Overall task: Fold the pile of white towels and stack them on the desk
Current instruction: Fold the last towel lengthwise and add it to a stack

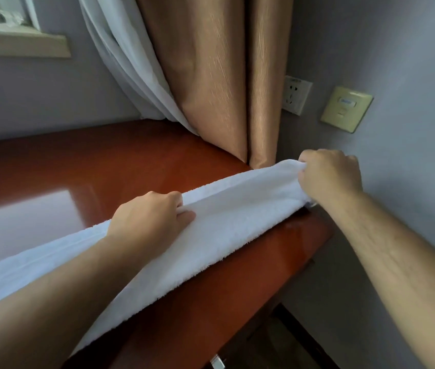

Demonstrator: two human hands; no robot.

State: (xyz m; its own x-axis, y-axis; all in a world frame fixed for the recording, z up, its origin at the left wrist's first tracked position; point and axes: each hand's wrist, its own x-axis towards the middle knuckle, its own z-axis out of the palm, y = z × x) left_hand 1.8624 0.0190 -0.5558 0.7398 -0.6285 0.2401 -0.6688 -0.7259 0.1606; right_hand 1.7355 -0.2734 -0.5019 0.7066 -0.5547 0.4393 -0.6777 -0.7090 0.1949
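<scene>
Now | left hand (148,218) and right hand (328,177) pinch towel (227,225) edge in curled fingers | risk: uneven pull skews fold on desk (104,166)

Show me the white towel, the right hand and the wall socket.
white towel (227,230): head view, middle of the cloth.
right hand (329,177): head view, back of the hand.
wall socket (296,95): head view, middle of its plate.

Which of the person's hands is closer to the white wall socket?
The right hand, gripping the end of the towel just below the socket. The left hand holds the towel farther left, over the desk.
</scene>
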